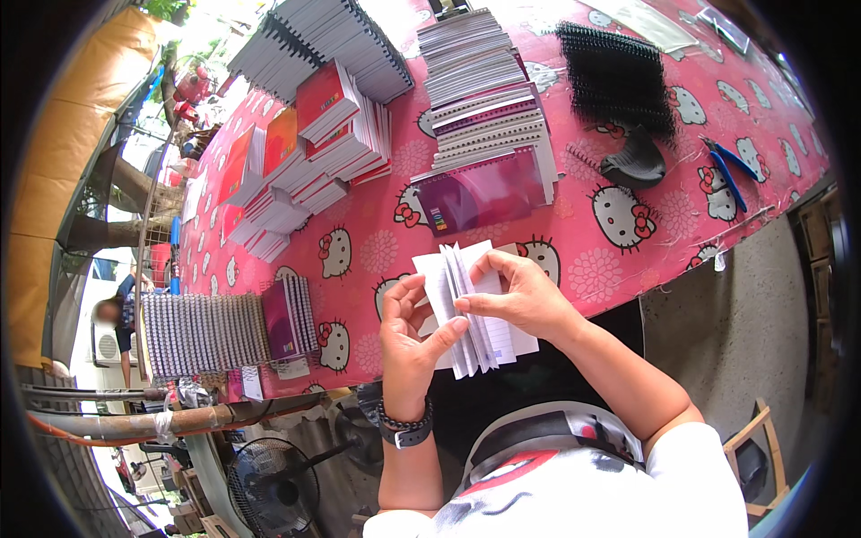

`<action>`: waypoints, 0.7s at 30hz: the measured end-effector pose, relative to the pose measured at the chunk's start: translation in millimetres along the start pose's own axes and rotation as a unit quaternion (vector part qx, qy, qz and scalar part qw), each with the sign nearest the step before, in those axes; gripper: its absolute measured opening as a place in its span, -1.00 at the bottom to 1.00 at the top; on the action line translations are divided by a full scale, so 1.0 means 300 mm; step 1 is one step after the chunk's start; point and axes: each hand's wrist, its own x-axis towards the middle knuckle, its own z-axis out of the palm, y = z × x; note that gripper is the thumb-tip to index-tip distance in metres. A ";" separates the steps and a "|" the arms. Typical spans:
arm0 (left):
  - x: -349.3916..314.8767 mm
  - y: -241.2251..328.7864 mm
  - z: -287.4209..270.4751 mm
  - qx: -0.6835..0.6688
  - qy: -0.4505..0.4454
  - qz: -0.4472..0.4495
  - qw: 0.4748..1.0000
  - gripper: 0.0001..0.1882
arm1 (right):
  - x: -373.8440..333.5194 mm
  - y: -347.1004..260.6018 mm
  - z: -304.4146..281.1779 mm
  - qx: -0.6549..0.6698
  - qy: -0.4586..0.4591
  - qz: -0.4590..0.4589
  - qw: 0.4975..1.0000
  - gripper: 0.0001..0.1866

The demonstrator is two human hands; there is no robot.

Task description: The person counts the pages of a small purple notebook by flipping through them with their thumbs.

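Left hand [412,339] and right hand [531,298] pinch fanned white lined-paper sheets [480,343] between them. Their long axis runs near to far.

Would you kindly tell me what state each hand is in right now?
Left hand: half-curled, thumb against the white lined sheets; whether it grips them cannot be told.
Right hand: closed, holding the sheets by thumb and fingers.
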 end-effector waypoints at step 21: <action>0.001 -0.003 -0.010 -0.028 -0.001 -0.008 1.000 -0.35 | -0.029 -0.015 0.017 0.066 0.019 -0.060 0.996 -0.46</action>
